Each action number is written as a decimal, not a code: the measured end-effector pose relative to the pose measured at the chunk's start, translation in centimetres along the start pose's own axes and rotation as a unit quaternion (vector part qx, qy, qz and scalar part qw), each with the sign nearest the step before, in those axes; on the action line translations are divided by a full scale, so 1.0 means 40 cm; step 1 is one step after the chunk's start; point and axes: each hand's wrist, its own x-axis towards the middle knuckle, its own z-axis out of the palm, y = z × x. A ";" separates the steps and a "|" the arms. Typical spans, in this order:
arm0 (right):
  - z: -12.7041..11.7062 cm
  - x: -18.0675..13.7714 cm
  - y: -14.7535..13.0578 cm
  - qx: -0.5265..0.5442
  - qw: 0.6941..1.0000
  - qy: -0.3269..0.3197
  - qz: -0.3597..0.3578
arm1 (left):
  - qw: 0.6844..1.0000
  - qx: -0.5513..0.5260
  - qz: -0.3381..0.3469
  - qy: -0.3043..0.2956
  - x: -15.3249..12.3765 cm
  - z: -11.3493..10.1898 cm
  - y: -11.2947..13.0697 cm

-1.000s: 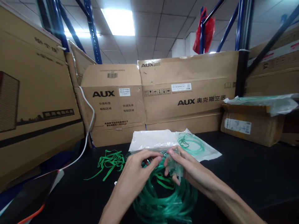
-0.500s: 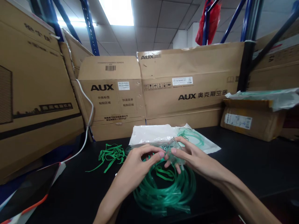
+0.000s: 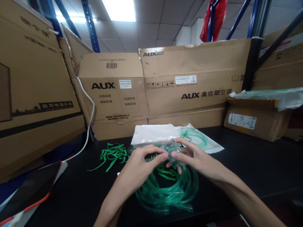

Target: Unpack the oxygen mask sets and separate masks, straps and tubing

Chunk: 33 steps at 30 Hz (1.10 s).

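Observation:
Both hands meet over a black table (image 3: 248, 164). My left hand (image 3: 139, 165) and my right hand (image 3: 193, 159) are closed in pinches on a clear plastic mask piece (image 3: 174, 148), fingertips nearly touching. Beneath them lies a coil of green transparent tubing (image 3: 169, 192), with a green strap across its middle. Just behind sits a stack of white plastic bags (image 3: 156, 134), the top right one showing more green tubing (image 3: 193, 135) inside.
A bundle of green elastic straps (image 3: 111, 156) lies to the left. A dark phone or tablet (image 3: 28, 189) rests at the near left edge, with a white cable (image 3: 90, 116) above it. AUX cardboard boxes (image 3: 189, 85) wall the back, and a smaller carton (image 3: 258, 121) stands at right.
The view has drifted slightly downward and the scene sits lower than before. My hands stay together on the clear mask piece, fingers shifting a little; the coil is unchanged.

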 end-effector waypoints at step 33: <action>0.005 -0.010 0.009 -0.294 0.928 0.151 -0.170 | 0.998 -0.024 -0.061 0.000 0.004 0.004 -0.004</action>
